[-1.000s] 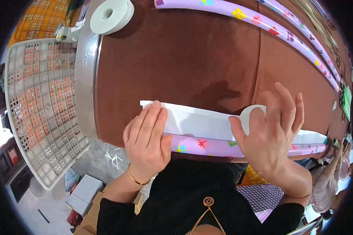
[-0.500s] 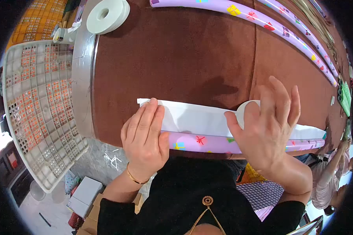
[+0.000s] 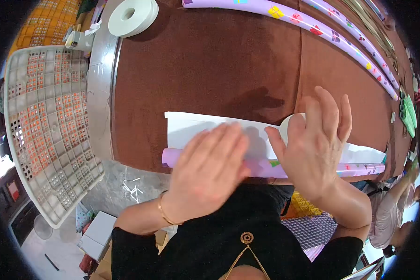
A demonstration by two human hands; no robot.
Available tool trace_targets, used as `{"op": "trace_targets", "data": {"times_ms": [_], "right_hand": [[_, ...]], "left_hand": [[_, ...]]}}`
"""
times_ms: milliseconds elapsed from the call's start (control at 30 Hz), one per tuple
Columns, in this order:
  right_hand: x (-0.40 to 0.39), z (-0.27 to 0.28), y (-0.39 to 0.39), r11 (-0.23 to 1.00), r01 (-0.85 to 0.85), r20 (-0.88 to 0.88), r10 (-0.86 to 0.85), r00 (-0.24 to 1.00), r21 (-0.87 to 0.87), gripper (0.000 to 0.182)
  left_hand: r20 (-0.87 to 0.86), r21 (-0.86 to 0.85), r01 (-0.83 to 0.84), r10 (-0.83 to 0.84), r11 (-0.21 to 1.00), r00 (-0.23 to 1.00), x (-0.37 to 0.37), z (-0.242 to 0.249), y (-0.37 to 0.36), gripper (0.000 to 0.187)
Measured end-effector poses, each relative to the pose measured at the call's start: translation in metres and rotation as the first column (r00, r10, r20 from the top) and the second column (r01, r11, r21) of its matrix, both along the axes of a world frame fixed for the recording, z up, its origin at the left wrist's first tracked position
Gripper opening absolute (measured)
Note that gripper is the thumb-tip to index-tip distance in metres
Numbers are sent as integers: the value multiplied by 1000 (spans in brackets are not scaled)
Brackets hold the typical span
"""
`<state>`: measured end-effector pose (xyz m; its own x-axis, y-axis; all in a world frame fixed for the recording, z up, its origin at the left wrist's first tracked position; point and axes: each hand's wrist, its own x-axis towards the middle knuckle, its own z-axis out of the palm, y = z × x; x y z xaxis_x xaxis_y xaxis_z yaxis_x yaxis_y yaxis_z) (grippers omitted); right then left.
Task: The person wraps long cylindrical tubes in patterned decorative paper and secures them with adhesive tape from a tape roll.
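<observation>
A purple patterned roll (image 3: 172,157) lies along the table's near edge, with a white strip of its sheet (image 3: 186,130) spread flat behind it. My left hand (image 3: 211,168), slightly blurred, is over the roll and the strip with its fingers stretched out and holds nothing. My right hand (image 3: 312,147) is over the roll further right, its fingers apart and raised. Beside its thumb a white tape roll (image 3: 285,128) shows partly; my hand hides the rest, and whether they touch is unclear.
Two purple patterned rolls (image 3: 329,37) (image 3: 359,36) lie at the back right of the brown-covered table (image 3: 210,65). A large white tape roll (image 3: 130,17) sits at the back left. A white plastic crate (image 3: 56,130) stands left. A person (image 3: 387,210) is at far right.
My left hand has moved right along the roll, uncovering the roll's left end. My right hand has stayed nearly in place. The view has shifted slightly.
</observation>
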<state>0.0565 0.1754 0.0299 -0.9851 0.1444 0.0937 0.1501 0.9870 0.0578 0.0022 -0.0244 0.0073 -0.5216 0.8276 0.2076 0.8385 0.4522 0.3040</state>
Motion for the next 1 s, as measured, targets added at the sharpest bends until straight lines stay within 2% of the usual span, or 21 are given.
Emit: {"op": "trace_targets", "data": {"times_ms": [67,100,167,233,333,433,567,633,800,933,1000], "right_hand": [[1,3,2,1000,4,14,-4,1000,-1,36],[2,4,3,1000,0,21,0,1000,-16,38],[5,8,8,1000,7,31,-7,1000,-26,40],[9,16,18,993,7,153,12,988,-121,42],[16,28,37,978,-31,165,65,984,-204,41],[21,44,56,983,6,241,40,970,-185,34],[37,61,80,983,86,269,-39,962,-165,24],[46,67,91,988,89,253,-54,966,-127,25],[61,74,102,985,153,253,-130,959,-74,24],[68,78,103,978,159,259,-121,958,-132,25],[73,79,105,976,140,321,-82,944,-164,19]], "left_hand": [[245,37,109,-115,993,963,6,1,20,57],[245,45,120,-127,992,961,7,-6,24,72],[234,41,124,-131,991,964,8,-8,26,74],[227,37,131,-136,991,964,8,-10,26,75],[189,33,136,-140,990,972,6,-10,23,79],[181,-36,120,-111,992,977,6,-7,21,83],[214,-49,107,-94,993,972,6,-3,25,84],[196,-71,113,-97,991,976,5,0,28,80],[132,-142,103,-84,985,988,6,-3,35,82],[130,-184,111,-87,977,988,5,-2,30,85],[102,-166,110,-94,980,990,5,-4,24,85]]}}
